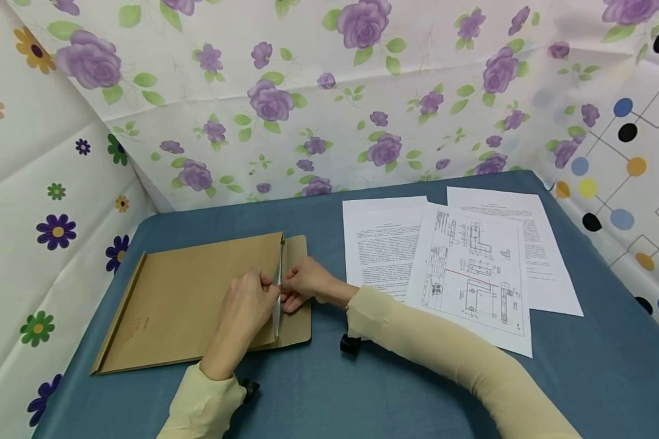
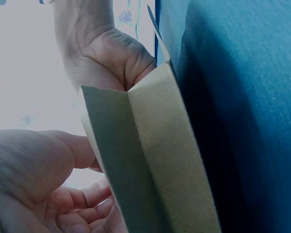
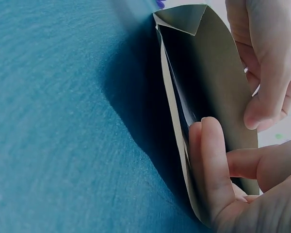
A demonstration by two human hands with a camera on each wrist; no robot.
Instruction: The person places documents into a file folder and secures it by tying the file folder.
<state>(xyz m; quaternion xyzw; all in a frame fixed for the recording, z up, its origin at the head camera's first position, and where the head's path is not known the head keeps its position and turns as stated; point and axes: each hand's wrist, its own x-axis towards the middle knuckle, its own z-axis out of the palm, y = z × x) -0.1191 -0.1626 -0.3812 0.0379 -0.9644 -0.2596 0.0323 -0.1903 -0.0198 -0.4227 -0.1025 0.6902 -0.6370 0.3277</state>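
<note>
A brown cardboard folder (image 1: 198, 292) lies on the left of the table, its mouth toward the right. The white edge of papers (image 1: 277, 320) shows in the gap under its cover. My left hand (image 1: 247, 305) pinches the cover's edge; in the right wrist view the left hand (image 3: 271, 63) has its thumb against that edge. My right hand (image 1: 306, 283) meets the same edge from the right, fingertips close to the left's. Two fingers of the right hand (image 3: 262, 194) reach inside the mouth. The left wrist view shows the creased cardboard (image 2: 160, 136) between both hands.
Right of the folder, printed sheets overlap: a text page (image 1: 384, 238), a technical drawing (image 1: 475, 274) and another text page (image 1: 554, 262). A blue cloth (image 1: 307, 402) covers the table. Flowered sheets (image 1: 329, 110) hang behind it. Black wrist devices (image 1: 350, 344) sit below the wrists.
</note>
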